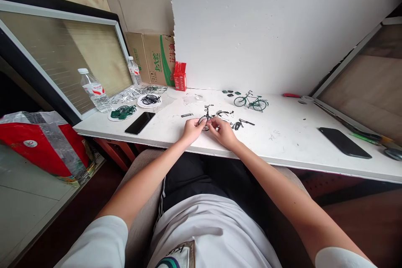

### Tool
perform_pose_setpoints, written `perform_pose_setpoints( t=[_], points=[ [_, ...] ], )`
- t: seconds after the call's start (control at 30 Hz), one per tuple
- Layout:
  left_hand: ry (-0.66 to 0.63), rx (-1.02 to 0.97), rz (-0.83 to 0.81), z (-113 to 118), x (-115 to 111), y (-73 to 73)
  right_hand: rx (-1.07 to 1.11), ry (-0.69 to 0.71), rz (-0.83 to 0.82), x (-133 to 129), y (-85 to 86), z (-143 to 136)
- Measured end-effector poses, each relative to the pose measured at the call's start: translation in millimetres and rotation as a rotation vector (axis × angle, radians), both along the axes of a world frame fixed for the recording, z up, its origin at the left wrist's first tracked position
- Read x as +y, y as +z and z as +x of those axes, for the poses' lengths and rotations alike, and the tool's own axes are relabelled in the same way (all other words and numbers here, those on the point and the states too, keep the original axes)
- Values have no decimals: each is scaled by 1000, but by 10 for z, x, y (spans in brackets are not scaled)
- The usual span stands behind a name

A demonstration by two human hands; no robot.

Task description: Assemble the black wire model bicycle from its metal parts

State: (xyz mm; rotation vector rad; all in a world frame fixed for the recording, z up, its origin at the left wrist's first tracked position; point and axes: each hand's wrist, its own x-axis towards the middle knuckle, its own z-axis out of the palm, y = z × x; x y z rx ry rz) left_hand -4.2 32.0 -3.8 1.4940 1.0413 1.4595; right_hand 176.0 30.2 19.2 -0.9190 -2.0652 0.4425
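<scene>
Near the table's front edge, a small black model bicycle (206, 111), partly built, stands with its handlebar up and a spoked wheel below. My left hand (192, 130) is closed on the wheel from the left, thumb against the spokes. From the right, my right hand (222, 131) pinches at the same model, close to the wheel; its fingertips hide the exact spot. Right of my hands lie loose black model parts (238, 124) and a curved black piece (225, 112). A short dark strip (187, 115) rests to the left.
A green model bicycle (251, 102) stands farther back. At left are a plate of green parts (109, 116), a plate of black parts (140, 103), a phone (140, 122) and water bottles (96, 91). Another phone (344, 143) lies right. A foam board (266, 33) rises behind.
</scene>
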Motion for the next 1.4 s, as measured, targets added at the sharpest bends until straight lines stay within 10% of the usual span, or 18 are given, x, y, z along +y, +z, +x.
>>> perform_pose_setpoints(
  t=[0.53,1.4],
  points=[
    [-80,-70,-52,9,-56,65,189,59,-200,63,-44,40],
    [-77,-70,-77,-28,-60,49,-11,-55,-55,-43,4,28]
  ],
)
